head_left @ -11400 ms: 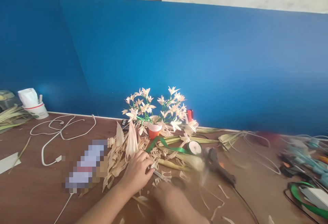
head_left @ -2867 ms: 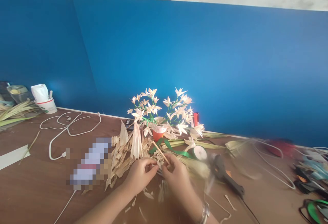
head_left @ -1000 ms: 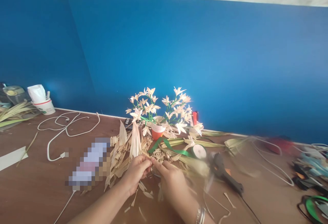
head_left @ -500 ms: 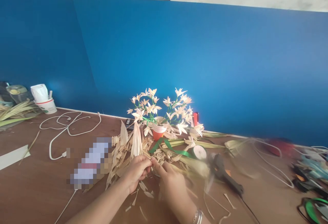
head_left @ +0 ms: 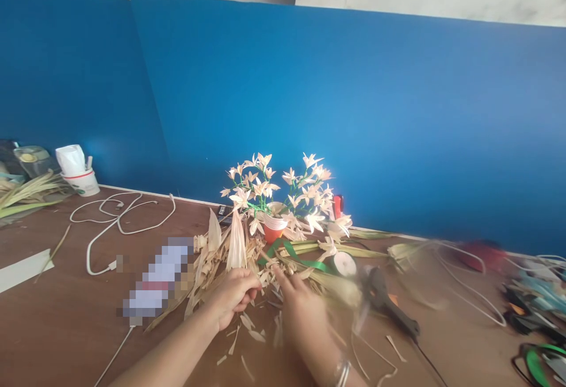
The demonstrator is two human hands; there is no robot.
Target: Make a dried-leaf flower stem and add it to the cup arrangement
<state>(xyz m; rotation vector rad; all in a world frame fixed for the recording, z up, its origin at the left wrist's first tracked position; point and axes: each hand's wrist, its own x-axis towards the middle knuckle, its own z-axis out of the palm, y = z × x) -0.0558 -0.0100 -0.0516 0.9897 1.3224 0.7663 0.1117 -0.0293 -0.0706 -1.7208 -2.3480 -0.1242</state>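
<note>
My left hand (head_left: 235,295) is closed in a pinch over the husk scraps; whatever sits between its fingertips is too small to make out. To its right is my right hand (head_left: 305,313), a little blurred, its fingers bent forward and their tips partly hidden. A pale blurred strip (head_left: 277,329) shows just beneath it; whether the hand holds it is unclear. Just beyond both hands lies a heap of dried husk pieces (head_left: 203,275), with a broad pale husk leaf (head_left: 237,242) standing up. Behind it, husk flowers (head_left: 260,188) on green stems rise around an orange-and-white pot (head_left: 274,230).
A green ribbon (head_left: 309,263) and a white-faced roll (head_left: 344,264) lie right of the heap, beside a black glue gun (head_left: 389,304). White cables (head_left: 117,222), a blurred-out phone (head_left: 157,281) and a paper cup (head_left: 82,181) are on the left. A blue panel (head_left: 309,92) stands behind.
My fingertips met half a second ago; now the hands are apart. The right hand has shifted slightly right, while the left has stayed nearly in place.
</note>
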